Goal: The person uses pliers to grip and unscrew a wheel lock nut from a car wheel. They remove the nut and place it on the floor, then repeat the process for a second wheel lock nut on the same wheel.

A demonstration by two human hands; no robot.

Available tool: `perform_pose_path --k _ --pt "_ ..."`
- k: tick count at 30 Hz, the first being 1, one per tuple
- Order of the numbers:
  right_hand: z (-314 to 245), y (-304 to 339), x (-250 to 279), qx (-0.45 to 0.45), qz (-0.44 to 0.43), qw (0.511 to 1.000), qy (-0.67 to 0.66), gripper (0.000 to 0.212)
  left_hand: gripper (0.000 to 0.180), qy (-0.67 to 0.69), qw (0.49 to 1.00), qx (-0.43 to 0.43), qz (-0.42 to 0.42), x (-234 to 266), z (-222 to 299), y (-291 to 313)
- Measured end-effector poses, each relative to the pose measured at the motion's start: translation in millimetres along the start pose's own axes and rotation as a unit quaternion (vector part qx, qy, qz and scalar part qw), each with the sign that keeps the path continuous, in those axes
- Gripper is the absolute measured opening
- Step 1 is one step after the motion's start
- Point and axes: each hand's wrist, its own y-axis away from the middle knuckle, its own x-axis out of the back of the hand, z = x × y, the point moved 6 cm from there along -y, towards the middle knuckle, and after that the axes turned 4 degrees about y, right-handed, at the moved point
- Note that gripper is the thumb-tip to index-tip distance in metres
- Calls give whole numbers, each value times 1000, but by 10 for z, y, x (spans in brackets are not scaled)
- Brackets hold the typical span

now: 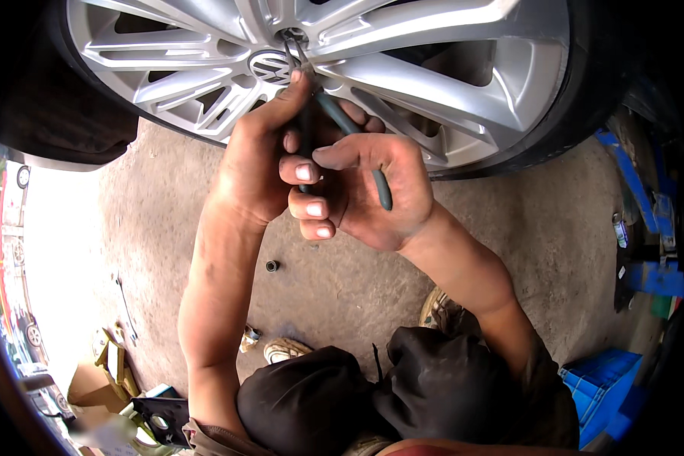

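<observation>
In front of me a silver multi-spoke car wheel (425,87) with a dark tire (574,91) fills the top of the view. A pair of long-nosed pliers (334,112) with dark grey-green handles points up at it. The plier tips reach to a bolt recess (295,35) just above the round center cap (270,68); whether they grip anything in there is too small to tell. My left hand (258,156) is closed around the pliers near the pivot, thumb along the jaws. Fingers curled, my right hand (391,182) wraps the handles, and one handle end shows against its palm.
A small dark socket (272,266) lies on the concrete floor (342,289) below my hands. At right are blue metal parts (653,278), a small can (620,230) and a blue crate (602,387). Lower left holds a cardboard box (91,386) and a thin rod (125,308).
</observation>
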Motion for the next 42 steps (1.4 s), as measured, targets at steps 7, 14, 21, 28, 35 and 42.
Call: perform_pose_path --k 7,14,21,28,35,42 --pt "11 -25 103 25 -5 998 56 43 52 -37 999 -1 -8 9 33 41" --pt "24 -62 194 29 -31 997 66 47 56 -91 996 -7 14 29 33 22" --pt "69 -122 411 52 -33 988 141 45 56 -132 991 -18 35 159 -16 -31" --pt "105 -195 559 58 -17 985 162 47 54 -129 989 -48 48 221 -45 -79" --pt "99 -221 697 105 28 962 251 22 48 -187 979 -80 31 251 -5 -66" --pt "71 -212 635 86 5 958 275 46 41 -259 961 -87 48 344 137 -33"
